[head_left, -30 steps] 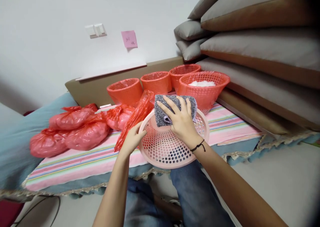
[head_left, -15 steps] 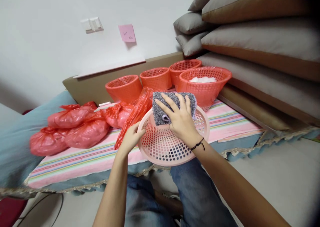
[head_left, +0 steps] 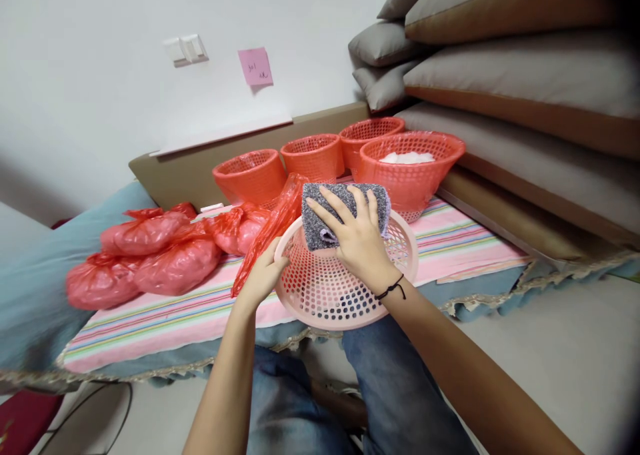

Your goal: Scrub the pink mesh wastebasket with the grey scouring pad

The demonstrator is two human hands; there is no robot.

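Note:
A pale pink perforated basket point(head_left: 320, 295) is tilted toward me over my lap at the front edge of the striped cloth. My left hand point(head_left: 264, 276) grips its left rim, together with an empty red plastic bag point(head_left: 273, 231) that trails up from the fingers. My right hand point(head_left: 356, 238) lies on a folded grey towel point(head_left: 320, 205) with spread fingers, pressing it at the basket's far rim. A black cord circles my right wrist.
Several orange baskets point(head_left: 250, 175) stand in a row at the back; the nearest right one point(head_left: 410, 175) holds something white. Tied red bags point(head_left: 150, 251) lie on the left of the striped cloth point(head_left: 165, 321). Grey cushions point(head_left: 500, 75) are stacked at right.
The view has shifted slightly; the basket, the towel and both hands keep their hold and sit a little lower and to the left.

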